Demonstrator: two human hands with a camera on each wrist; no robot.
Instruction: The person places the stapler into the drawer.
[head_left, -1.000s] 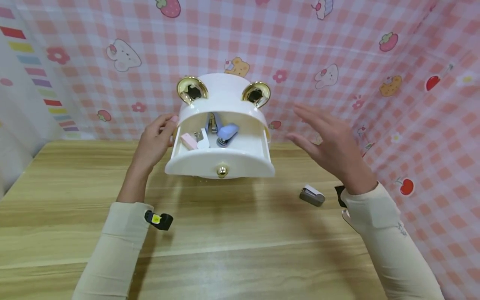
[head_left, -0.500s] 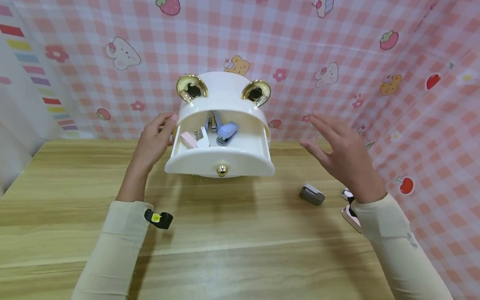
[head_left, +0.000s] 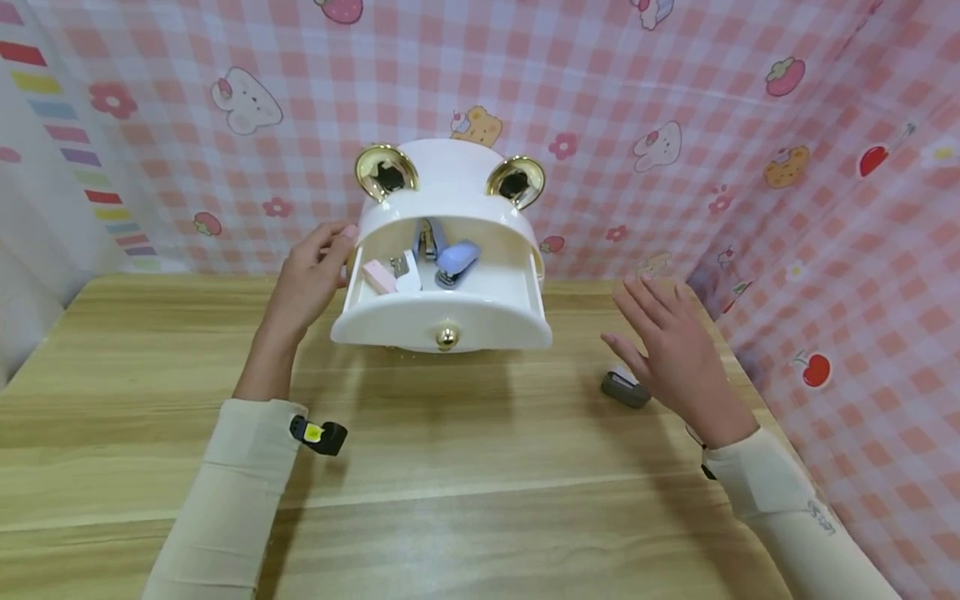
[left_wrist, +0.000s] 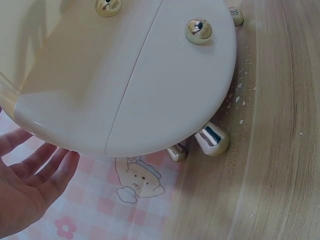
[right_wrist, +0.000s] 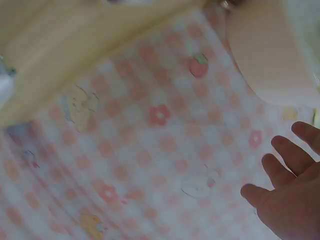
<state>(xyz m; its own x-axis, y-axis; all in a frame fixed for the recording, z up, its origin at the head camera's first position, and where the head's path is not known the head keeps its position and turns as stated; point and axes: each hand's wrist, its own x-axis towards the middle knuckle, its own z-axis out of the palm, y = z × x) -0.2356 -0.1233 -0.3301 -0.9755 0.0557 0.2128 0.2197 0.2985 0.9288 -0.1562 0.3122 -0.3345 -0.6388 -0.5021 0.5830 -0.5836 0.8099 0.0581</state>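
A white desktop drawer box (head_left: 453, 200) with two gold-rimmed eyes stands at the back of the table, its upper drawer (head_left: 495, 323) pulled out. My left hand (head_left: 307, 279) rests against the box's left side; in the left wrist view its fingertips (left_wrist: 70, 159) touch the curved edge. Inside the drawer lie a blue stapler (head_left: 459, 255), a second bluish one (head_left: 427, 242) behind it, and a pink-and-white stapler (head_left: 407, 273). My right hand (head_left: 678, 358) hovers with fingers spread, holding nothing, partly covering a small grey-and-white stapler (head_left: 624, 390) on the table.
A wooden table (head_left: 450, 500) carries everything. Pink checked cloth (head_left: 300, 125) hangs behind and along the right. In the left wrist view, gold feet (left_wrist: 212, 140) hold the box up, and white crumbs (left_wrist: 241, 102) lie beside it. Another item is mostly hidden under my right wrist.
My right hand has moved away from the box, rightward, then down toward the grey stapler. My left hand, the drawer and its contents have stayed put.
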